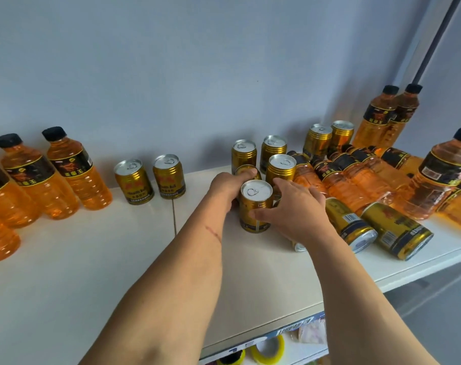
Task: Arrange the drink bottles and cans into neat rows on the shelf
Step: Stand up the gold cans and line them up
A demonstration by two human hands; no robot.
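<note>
The fingers of the right hand (292,209) curl round the front and right side of an upright gold can (256,205) at the middle of the shelf (92,272). The left hand (228,187) grips the same can from the left, and its fingertips reach a second can (248,172) just behind; whether they hold that one cannot be told.

Status: partly done, by judgement.
- Near right: two gold cans (374,229) lie on their sides, and part of a third shows under the right wrist. All need standing up.
- Middle: three upright cans (270,155) form a loose cluster behind the held can, not yet a straight row.
- Left: two upright cans (150,179) stand side by side, with upright orange bottles (53,175) beyond them. This area looks sorted.
- Right: several orange bottles (356,177) lie tipped in a heap, touching one another. A large upright bottle (445,175) stands at the right edge.
- Far right: two cans (329,137) and two bottles (387,119) stand against the wall.

Materials: the cans are cylindrical metal with ribbed shoulders, silver pull-tab lids and glossy gold print. The bottles are clear ridged plastic holding orange liquid, with black caps and black labels. The shelf is smooth, pale and matt, with a seam left of centre.
</note>
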